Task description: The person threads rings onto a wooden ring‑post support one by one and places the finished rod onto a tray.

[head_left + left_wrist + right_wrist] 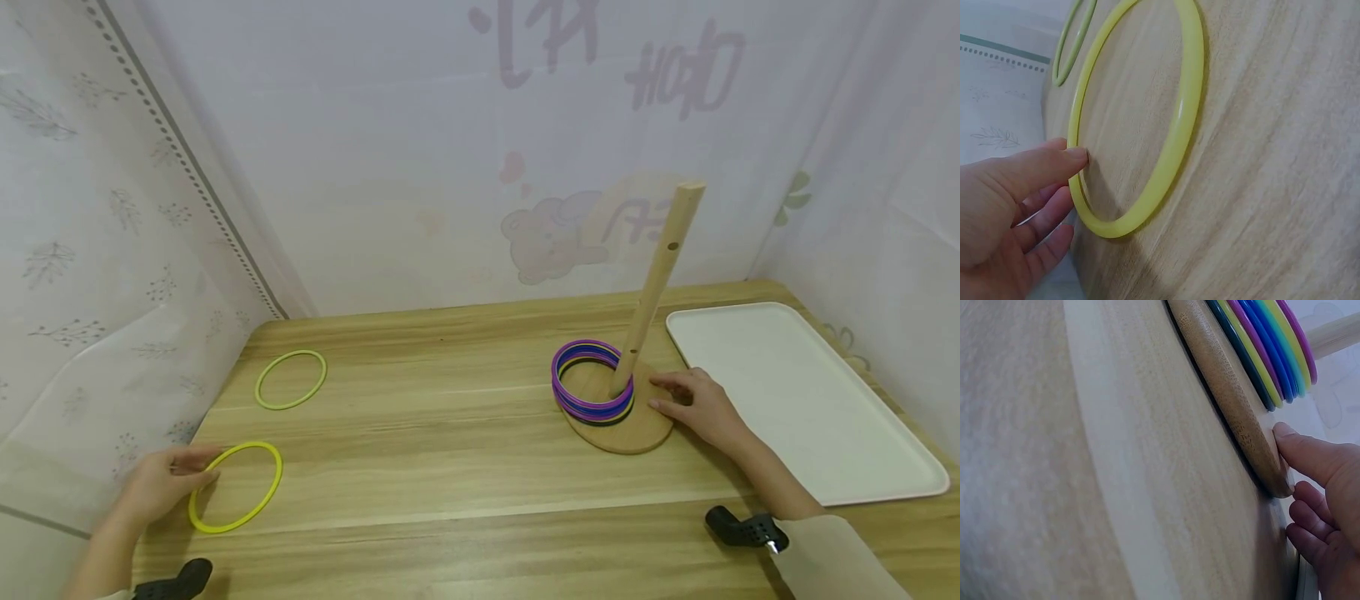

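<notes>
On the left side of the table, my left hand [156,482] pinches the near-left edge of a yellow ring [1190,69], thumb inside the loop and fingers outside it. A tilt shows in the ring, which stands partly off the wood. Farther back lies a yellow-green ring [282,407], flat and untouched. My right hand [701,404] holds the right edge of a round wooden base [1235,406], with the thumb on its upper side. From that base rises a wooden post [652,300]. Several stacked rings [592,410] in purple, blue, yellow and dark colours surround the post's foot.
A white tray [787,400] lies at the right of the table, beside the base and partly behind my right forearm. Printed curtains [375,208] hang at the back and both sides. The wooden tabletop [420,433] stretches between my hands.
</notes>
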A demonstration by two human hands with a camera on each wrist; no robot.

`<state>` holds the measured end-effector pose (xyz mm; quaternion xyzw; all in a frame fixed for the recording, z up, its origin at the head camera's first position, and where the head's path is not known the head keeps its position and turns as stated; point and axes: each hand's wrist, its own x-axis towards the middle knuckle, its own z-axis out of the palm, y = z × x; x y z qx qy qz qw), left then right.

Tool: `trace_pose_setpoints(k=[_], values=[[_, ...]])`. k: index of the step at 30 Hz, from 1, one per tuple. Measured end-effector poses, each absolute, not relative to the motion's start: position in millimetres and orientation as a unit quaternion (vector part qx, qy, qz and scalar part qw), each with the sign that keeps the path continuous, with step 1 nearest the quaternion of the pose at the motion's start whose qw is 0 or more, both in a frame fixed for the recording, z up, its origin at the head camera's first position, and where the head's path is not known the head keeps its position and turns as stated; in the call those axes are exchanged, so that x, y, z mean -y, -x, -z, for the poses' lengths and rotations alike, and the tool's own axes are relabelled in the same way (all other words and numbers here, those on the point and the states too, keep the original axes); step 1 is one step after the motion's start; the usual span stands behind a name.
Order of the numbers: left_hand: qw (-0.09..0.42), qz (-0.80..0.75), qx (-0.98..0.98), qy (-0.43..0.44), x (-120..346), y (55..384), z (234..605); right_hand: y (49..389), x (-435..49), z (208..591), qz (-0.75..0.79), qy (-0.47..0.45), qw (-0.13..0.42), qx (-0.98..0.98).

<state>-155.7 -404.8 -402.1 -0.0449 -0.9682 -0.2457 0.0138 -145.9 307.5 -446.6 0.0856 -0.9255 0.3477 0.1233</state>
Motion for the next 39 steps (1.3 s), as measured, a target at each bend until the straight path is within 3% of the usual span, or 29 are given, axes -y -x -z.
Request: trace_pose_setpoints(k=[7, 22, 39], values=[[-0.024, 0.24, 0.97, 0.034, 402.2, 156.0, 396.8, 145.6, -307.5, 445.7, -0.351, -0.084, 0.116, 0.925], [-0.046, 0.254, 0.966, 0.017, 395.2, 151.9, 380.9, 145.3, -307.7, 446.0, -0.344, -0.088, 0.124, 0.927], [-0.034, 0.258, 0.957, 0.126, 326.1, 161.9, 317.1, 145.2, -308.4, 449.5, -0.346, -0.099, 0.139, 0.923]])
